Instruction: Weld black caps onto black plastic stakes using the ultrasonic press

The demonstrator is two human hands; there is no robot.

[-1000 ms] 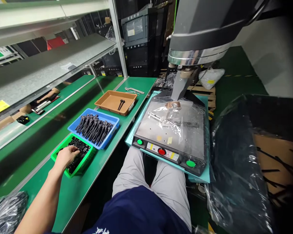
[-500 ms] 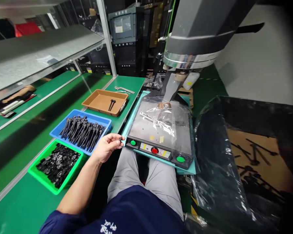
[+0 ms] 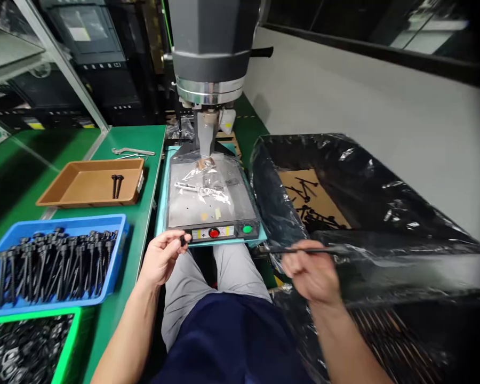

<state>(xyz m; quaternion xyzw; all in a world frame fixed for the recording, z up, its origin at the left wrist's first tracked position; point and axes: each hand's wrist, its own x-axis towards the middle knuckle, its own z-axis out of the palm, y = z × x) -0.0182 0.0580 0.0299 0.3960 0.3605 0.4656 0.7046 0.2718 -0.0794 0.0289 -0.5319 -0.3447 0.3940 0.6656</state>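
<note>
Pale wall [image 3: 312, 101] at R, dk window [image 3: 352, 29] above, grn floor [image 3: 251, 113] below.

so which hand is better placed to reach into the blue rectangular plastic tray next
Left, probably: the left hand is nearer the blue rectangular plastic tray, pinching only a small black part. The right hand grips a long thin black rod and is farther away.

The black piece [image 3: 183, 241] in the left hand [image 3: 163, 258] is mostly covered, too small to identify. The right hand [image 3: 314, 272] and its dark rod [image 3: 279, 250] are blurred; the rod's right end seems lost against the black liner [image 3: 400, 213]. The left and bottom edges crop the green bin [image 3: 69, 344], the top edge the machine head [image 3: 211, 48].
</note>
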